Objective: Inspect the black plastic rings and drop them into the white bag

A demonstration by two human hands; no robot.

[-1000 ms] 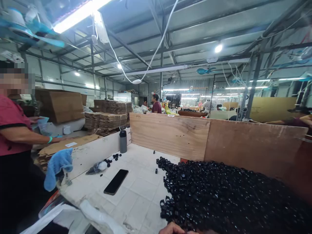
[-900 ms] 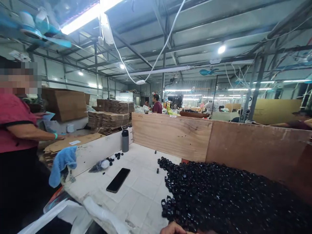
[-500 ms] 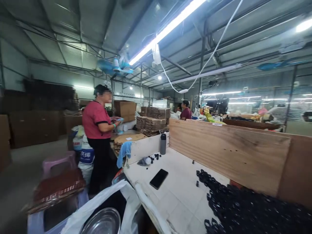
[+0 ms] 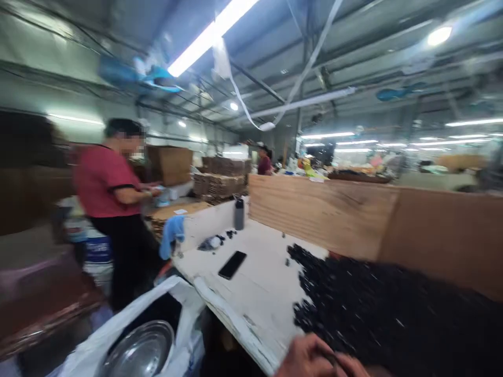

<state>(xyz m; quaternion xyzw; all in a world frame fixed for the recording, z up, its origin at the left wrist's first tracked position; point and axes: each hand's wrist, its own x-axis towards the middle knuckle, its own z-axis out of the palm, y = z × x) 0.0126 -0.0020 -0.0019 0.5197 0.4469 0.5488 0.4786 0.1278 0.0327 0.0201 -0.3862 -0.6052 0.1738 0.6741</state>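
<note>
At the bottom edge my left hand (image 4: pixel 304 357) shows partly, blurred, its fingers curled inward. Close beside it on the right is a bit of my right hand (image 4: pixel 351 365), mostly cut off by the frame, so its fingers are hard to read. Something dark shows between the two hands, too blurred to name. Just beyond them a large heap of small black plastic pieces (image 4: pixel 365 298) spreads over the white tabletop (image 4: pixel 251 293). A black phone (image 4: pixel 232 265) lies flat left of the heap.
Wooden boards (image 4: pixel 320 214) wall the table's far side. A grey bottle (image 4: pixel 239 213) stands at the far corner; a blue cloth (image 4: pixel 172 235) hangs over the edge. Left are a white sack (image 4: pixel 82 345) with a metal bowl (image 4: pixel 141 348) and a standing co-worker (image 4: pixel 108 180).
The view has swung right, so the table and co-worker sit further left in it. My hands have come into sight at the bottom edge.
</note>
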